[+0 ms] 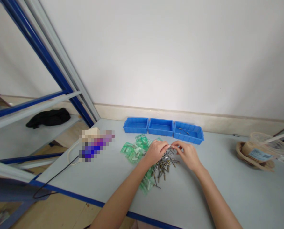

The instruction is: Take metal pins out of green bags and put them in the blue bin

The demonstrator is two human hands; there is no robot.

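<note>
Fingers of our left hand [156, 151] and right hand [188, 154] pinched one small metal pin [171, 146] between them, just above the pin pile [164, 163] on the surface [228, 190]; we judged it light, stiff, slippery, best gripped at its ends.

Two bare forearms came up from the bottom edge, no sleeves in view anywhere along them. Left hand [155, 152] and right hand [188, 154] were bare too: no gloves, no rings, no watch or wristband seen. Fingers looked slim; nails were too small to make out.
</note>
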